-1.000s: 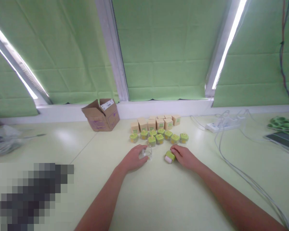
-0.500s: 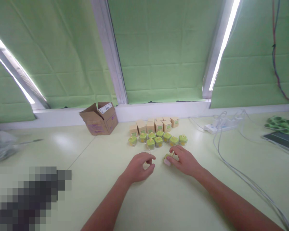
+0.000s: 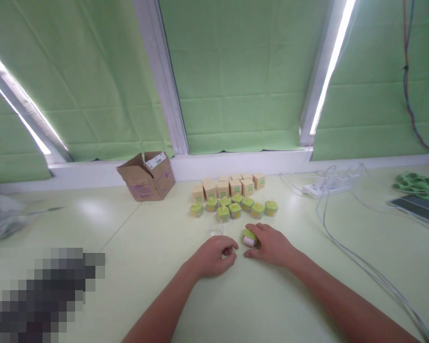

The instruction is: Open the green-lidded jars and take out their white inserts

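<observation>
My right hand (image 3: 271,244) curves around a small green lid-like piece with a whitish face (image 3: 250,237). Its fingers touch the piece from above and the right, while the thumb sits lower, a little apart. My left hand (image 3: 216,257) hovers at the left with fingers loosely curled and a gap to the thumb; nothing shows between them. Just beyond it stands a small clear cup (image 3: 216,230). Farther back is a cluster of several clear tubs with green lids (image 3: 223,213), some with a yellow strip on top.
Behind the tubs stand several small tan boxes (image 3: 223,187). An open cardboard carton (image 3: 148,178) is at the back left, a plastic bag (image 3: 3,214) farther left. On the right lie a white power strip (image 3: 329,189), trailing cables, a dark flat device (image 3: 418,208) and green pieces (image 3: 418,186).
My right thumb has come off the green piece and moved nearer me, and the piece has turned slightly. My left hand has shifted right and nearer, uncovering the clear cup.
</observation>
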`<state>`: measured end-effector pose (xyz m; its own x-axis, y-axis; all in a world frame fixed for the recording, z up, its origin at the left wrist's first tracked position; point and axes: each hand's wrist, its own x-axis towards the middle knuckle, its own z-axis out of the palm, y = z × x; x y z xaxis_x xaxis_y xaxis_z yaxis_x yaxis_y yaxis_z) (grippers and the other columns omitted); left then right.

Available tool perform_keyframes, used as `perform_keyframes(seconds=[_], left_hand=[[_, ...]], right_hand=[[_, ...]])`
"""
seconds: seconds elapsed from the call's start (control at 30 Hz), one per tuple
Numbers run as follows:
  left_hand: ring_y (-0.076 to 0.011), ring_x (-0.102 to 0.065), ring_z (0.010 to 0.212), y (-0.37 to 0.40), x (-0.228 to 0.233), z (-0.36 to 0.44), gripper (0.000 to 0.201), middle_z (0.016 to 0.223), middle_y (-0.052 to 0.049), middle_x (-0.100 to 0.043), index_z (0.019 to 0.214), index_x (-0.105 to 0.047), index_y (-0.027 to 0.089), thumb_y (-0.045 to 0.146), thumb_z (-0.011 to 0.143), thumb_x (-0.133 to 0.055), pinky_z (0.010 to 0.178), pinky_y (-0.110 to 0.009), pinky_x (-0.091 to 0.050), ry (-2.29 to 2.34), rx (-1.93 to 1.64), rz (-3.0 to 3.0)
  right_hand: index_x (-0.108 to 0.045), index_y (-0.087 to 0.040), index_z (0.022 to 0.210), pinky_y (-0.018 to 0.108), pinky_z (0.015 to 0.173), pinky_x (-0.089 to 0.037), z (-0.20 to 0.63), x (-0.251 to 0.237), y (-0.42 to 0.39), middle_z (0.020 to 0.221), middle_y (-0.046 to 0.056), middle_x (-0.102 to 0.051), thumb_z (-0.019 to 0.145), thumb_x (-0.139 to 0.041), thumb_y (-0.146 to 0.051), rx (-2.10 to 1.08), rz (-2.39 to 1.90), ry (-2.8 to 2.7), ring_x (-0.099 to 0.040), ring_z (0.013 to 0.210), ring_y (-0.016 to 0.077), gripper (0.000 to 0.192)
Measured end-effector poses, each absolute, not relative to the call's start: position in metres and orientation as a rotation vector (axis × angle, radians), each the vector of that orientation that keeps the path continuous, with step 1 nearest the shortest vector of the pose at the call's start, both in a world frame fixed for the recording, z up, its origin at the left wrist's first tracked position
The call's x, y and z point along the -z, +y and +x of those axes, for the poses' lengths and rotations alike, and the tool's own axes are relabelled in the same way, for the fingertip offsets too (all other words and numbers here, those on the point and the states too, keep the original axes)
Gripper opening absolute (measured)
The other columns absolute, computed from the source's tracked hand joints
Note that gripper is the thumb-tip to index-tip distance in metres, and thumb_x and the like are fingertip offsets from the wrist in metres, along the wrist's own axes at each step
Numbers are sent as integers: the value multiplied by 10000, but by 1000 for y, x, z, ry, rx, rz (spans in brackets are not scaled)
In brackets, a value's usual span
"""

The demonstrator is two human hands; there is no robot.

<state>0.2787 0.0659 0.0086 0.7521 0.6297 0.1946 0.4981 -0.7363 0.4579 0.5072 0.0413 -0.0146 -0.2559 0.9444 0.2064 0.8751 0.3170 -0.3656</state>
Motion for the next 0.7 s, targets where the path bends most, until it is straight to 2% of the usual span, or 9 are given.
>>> perform_keyframes(seconds=[0.23, 0.43, 0.6, 0.7], left_hand=[[-128, -517, 735, 66, -9, 279, 304, 821, -1, -579, 1064, -569, 214, 187, 766, -518, 710, -256, -412, 895, -514, 2543], [-130, -510, 737, 66, -8, 279, 436, 873, -5, -570, 1151, -485, 214, 253, 737, -613, 713, -268, -434, 993, -596, 2412], [-135, -529, 811, 64, -6, 279, 773, 1054, -20, -573, 1364, -323, 273, 260, 688, -698, 762, -275, -461, 918, -622, 2363], [-145, -545, 874, 63, -7, 281, 763, 1167, -25, -560, 1374, -337, 300, 260, 704, -700, 829, -292, -452, 834, -619, 2421]], right_hand=[[-519, -238, 1134, 283, 729, -377, 506, 11, 41, 954, 53, -602, 756, -614, -381, -339, -1559, -2140, -554, 868, 202, 415], [-478, -212, 1151, 239, 615, -375, 504, 7, 37, 821, 14, -609, 844, -515, -400, -643, -1400, -2007, -549, 695, 146, 362], [-500, -182, 1184, 250, 657, -407, 501, 4, 34, 842, 26, -615, 881, -479, -406, -817, -1216, -2041, -546, 720, 144, 378], [-483, -176, 1234, 290, 772, -430, 499, 2, 32, 968, 53, -619, 902, -451, -389, -862, -1103, -2021, -562, 859, 170, 396]])
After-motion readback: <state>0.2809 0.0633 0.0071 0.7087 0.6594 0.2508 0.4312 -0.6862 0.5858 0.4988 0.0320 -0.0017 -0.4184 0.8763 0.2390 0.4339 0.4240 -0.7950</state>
